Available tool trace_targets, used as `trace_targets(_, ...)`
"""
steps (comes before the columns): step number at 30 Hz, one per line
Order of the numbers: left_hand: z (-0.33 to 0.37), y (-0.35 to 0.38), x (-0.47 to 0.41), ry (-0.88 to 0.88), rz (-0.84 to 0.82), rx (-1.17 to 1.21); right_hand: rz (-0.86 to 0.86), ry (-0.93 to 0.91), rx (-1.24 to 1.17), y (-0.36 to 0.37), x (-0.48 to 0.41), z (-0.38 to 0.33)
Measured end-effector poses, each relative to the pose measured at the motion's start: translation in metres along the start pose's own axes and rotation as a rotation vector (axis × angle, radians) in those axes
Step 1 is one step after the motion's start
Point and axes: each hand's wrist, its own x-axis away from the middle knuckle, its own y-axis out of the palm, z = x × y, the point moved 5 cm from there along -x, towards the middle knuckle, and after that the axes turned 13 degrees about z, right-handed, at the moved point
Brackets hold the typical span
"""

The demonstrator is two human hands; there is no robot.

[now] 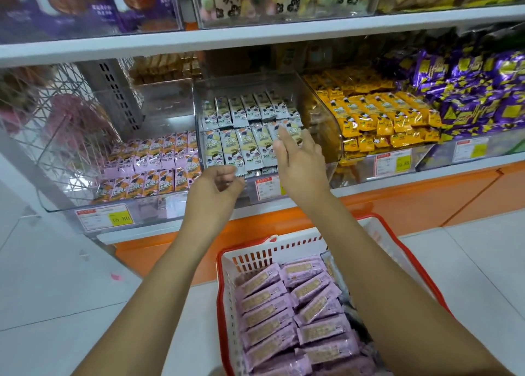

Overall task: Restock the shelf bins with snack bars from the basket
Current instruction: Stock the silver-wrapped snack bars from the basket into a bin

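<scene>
A: Which step?
B: Looks like squaring up the grey-white wrapped bars [241,145] in the clear plastic middle bin [250,83]. Right hand [301,162] is over them, fingers straight and empty. Left hand [224,182] is curled at the front row, can't tell if it pinches one.
A: Stock?
B: Flat pink-wrapped snack bars [284,313] stacked in the red-rimmed white plastic basket [284,247] below. Next is probably to reach down and grab some.

I count two hands, a left hand [224,181] and a right hand [301,162], and one basket [227,262]. Four stocked bins stand in a row, left to right: pink bin [56,188], grey bin [247,87], yellow bin [324,120], purple bin [443,154]. Four price tags [103,216] show. The basket's bars [284,319] are too many for me to count.
</scene>
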Motion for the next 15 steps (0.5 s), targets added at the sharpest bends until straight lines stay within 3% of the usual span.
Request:
trace_targets(3, 0.005, -0.004, 0.004, 0.067, 0.055, 0.044, 0.103, 0.006, -0.291, -0.019, 0.010, 0.005)
trace_targets(5, 0.010, -0.008, 0.010, 0.156, 0.098, 0.064, 0.288, -0.131, -0.390, -0.047, 0.024, 0.015)
trace_targets(7, 0.007, -0.002, 0.017, 0.182, 0.021, 0.050, 0.329, -0.230, -0.441, -0.063, 0.046, 0.037)
trace_targets(10, -0.018, 0.021, 0.034, 0.190, -0.231, -0.158, 0.145, -0.099, -0.363, -0.058, 0.079, 0.089)
trace_targets(15, -0.087, 0.051, 0.073, 0.213, -0.664, -0.576, -0.329, 0.139, 0.129, 0.001, 0.141, 0.207)
